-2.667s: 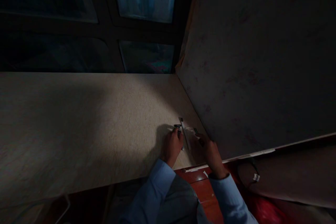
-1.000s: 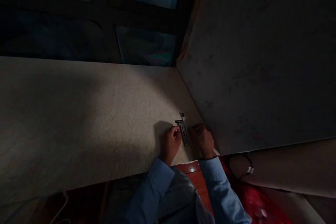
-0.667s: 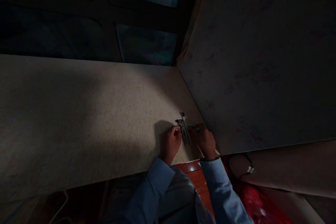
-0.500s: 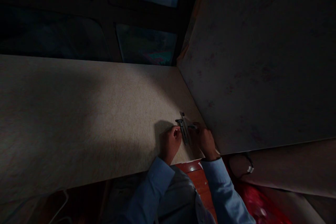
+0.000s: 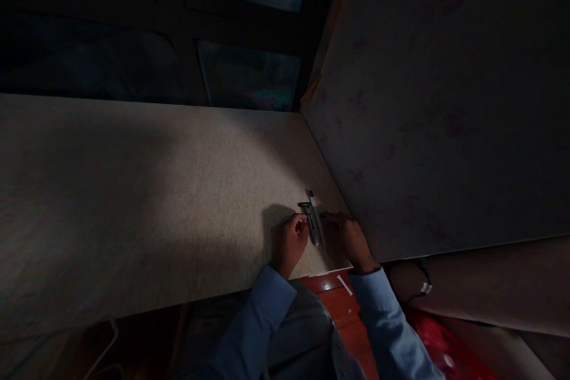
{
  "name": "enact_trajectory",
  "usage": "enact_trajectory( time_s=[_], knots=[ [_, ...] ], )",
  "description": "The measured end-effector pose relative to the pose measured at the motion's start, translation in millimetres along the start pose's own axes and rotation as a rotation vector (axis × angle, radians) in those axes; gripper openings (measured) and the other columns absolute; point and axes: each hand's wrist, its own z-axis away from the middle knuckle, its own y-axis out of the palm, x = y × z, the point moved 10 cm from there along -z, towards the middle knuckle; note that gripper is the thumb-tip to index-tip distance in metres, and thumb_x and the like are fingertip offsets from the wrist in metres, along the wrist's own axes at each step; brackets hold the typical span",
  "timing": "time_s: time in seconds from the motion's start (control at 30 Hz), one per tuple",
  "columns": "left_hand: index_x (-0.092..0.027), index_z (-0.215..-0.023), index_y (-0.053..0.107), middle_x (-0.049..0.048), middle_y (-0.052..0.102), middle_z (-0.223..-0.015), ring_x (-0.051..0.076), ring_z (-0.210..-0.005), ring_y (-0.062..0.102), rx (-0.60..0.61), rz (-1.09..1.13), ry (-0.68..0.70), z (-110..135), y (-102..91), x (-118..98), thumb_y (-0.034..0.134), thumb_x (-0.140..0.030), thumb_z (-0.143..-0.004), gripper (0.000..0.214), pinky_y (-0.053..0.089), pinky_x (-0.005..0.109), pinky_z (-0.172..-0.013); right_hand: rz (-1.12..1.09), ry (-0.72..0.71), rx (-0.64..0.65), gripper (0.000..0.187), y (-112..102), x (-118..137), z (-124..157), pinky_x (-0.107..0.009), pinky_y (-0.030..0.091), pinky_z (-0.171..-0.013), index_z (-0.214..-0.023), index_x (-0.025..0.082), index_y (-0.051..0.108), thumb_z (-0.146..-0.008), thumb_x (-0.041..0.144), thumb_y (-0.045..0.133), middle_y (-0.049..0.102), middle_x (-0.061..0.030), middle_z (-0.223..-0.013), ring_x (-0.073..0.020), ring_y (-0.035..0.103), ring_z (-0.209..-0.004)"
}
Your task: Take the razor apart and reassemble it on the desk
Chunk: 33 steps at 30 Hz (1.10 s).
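Note:
A razor [image 5: 312, 225] lies on the pale tabletop near its right end, its T-shaped head pointing away from me. Close along its right side is a slim stick with a dark tip, like a toothbrush [image 5: 317, 221]. My left hand [image 5: 290, 242] rests left of the razor, thumb and forefinger curled into a pinch at its handle. To the right of the slim stick, my right hand [image 5: 350, 237] lies low over the table with its fingers stretched toward the stick. Shadow hides its lower fingers, and nothing shows in its grasp.
A patterned board or wall [image 5: 427, 130] rises along the right edge of the tabletop [image 5: 187, 190]. Dark-framed window panes [image 5: 249, 77] stand behind it. Below are a reddish floor [image 5: 351, 314] with a white strip [image 5: 344, 285], a black cable [image 5: 427, 276] and a red bag [image 5: 439, 344].
My right hand has shifted slightly right and toward me, and the small dark object at its fingertips no longer shows. The white floor strip is more exposed. My left hand stays put.

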Motion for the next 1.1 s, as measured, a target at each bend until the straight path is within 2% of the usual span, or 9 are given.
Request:
enact_trajectory(
  time_s=[0.13, 0.33, 0.4, 0.5, 0.6, 0.67, 0.8, 0.93, 1.1],
  knots=[
    [-0.017, -0.096, 0.071, 0.0017, 0.072, -0.072, 0.013, -0.062, 0.063, 0.002, 0.004, 0.008, -0.1, 1.0, 2.0, 0.052, -0.016, -0.086, 0.022, 0.043, 0.021, -0.060, -0.074, -0.028, -0.061, 0.038, -6.2, -3.0, 2.4, -0.031, 0.052, -0.079, -0.118, 0.020, 0.073, -0.088, 0.016, 0.049, 0.076, -0.0118, -0.102, -0.0227, 0.072, -0.087],
    [-0.019, -0.095, 0.071, 0.0019, 0.072, -0.072, 0.013, -0.062, 0.064, 0.006, 0.012, 0.020, 0.4, 2.4, 1.6, 0.052, -0.017, -0.086, 0.021, 0.045, 0.021, -0.060, -0.163, 0.025, -0.104, 0.044, -10.4, -1.9, 22.0, -0.030, 0.050, -0.063, -0.123, 0.009, 0.068, -0.093, 0.030, 0.045, 0.075, -0.0118, -0.081, -0.0200, 0.066, -0.062],
    [-0.019, -0.094, 0.071, 0.0028, 0.074, -0.075, 0.014, -0.065, 0.066, 0.001, 0.037, 0.023, 0.6, 3.1, 1.7, 0.053, -0.018, -0.087, 0.020, 0.047, 0.022, -0.062, -0.226, 0.013, -0.092, 0.042, -4.4, 9.4, 32.7, -0.031, 0.050, -0.065, -0.121, 0.010, 0.068, -0.093, 0.032, 0.045, 0.075, -0.0128, -0.085, -0.0213, 0.067, -0.066],
    [-0.019, -0.093, 0.071, 0.0044, 0.075, -0.082, 0.015, -0.072, 0.068, -0.034, 0.124, 0.021, 0.4, 1.3, 4.1, 0.052, -0.018, -0.086, 0.020, 0.050, 0.024, -0.068, -0.355, -0.045, -0.050, 0.032, 10.1, 36.9, 48.8, -0.031, 0.051, -0.075, -0.110, 0.014, 0.068, -0.092, 0.030, 0.047, 0.075, -0.0134, -0.096, -0.0236, 0.070, -0.085],
    [-0.020, -0.091, 0.070, 0.0041, 0.075, -0.083, 0.015, -0.073, 0.068, -0.094, 0.230, -0.005, -0.2, -7.9, 11.3, 0.053, -0.017, -0.083, 0.019, 0.051, 0.025, -0.069, -0.476, -0.060, -0.015, 0.021, 24.0, 62.4, 59.3, -0.028, 0.049, -0.070, -0.097, 0.018, 0.064, -0.094, 0.030, 0.047, 0.073, -0.0091, -0.089, -0.0208, 0.069, -0.079],
    [-0.019, -0.089, 0.070, 0.0031, 0.074, -0.079, 0.015, -0.068, 0.066, -0.141, 0.274, -0.039, 0.4, -19.4, 19.1, 0.055, -0.018, -0.081, 0.018, 0.051, 0.025, -0.067, -0.536, -0.055, -0.009, 0.019, 30.6, 76.8, 60.6, -0.025, 0.046, -0.064, -0.088, 0.020, 0.060, -0.095, 0.033, 0.048, 0.070, -0.0049, -0.079, -0.0179, 0.066, -0.070],
    [-0.018, -0.090, 0.070, 0.0032, 0.072, -0.077, 0.014, -0.065, 0.064, -0.211, 0.354, -0.102, 5.3, -50.6, 38.7, 0.056, -0.025, -0.080, 0.019, 0.050, 0.024, -0.062, -0.661, -0.110, 0.028, 0.028, 47.1, 109.5, 49.3, -0.022, 0.036, -0.054, -0.075, 0.020, 0.056, -0.095, 0.038, 0.049, 0.057, 0.0025, -0.064, -0.0126, 0.053, -0.057],
    [-0.017, -0.092, 0.070, 0.0067, 0.075, -0.089, 0.019, -0.085, 0.069, -0.262, 0.362, -0.063, 9.1, -92.0, 55.6, 0.056, -0.025, -0.077, 0.023, 0.053, 0.029, -0.076, -0.860, -0.173, 0.069, 0.041, 72.0, 141.4, 23.6, -0.022, 0.033, -0.055, -0.062, 0.018, 0.058, -0.093, 0.043, 0.052, 0.050, 0.0042, -0.058, -0.0111, 0.045, -0.056],
    [-0.018, -0.095, 0.069, 0.0094, 0.075, -0.098, 0.023, -0.094, 0.069, -0.376, 0.245, -0.049, 11.6, -143.7, 74.4, 0.057, -0.033, -0.081, 0.024, 0.053, 0.037, -0.088, -0.978, -0.163, 0.064, 0.051, 106.9, 171.8, -12.9, -0.023, 0.027, -0.050, -0.049, 0.017, 0.055, -0.086, 0.052, 0.058, 0.038, 0.0057, -0.048, -0.0095, 0.037, -0.050]
  ],
)
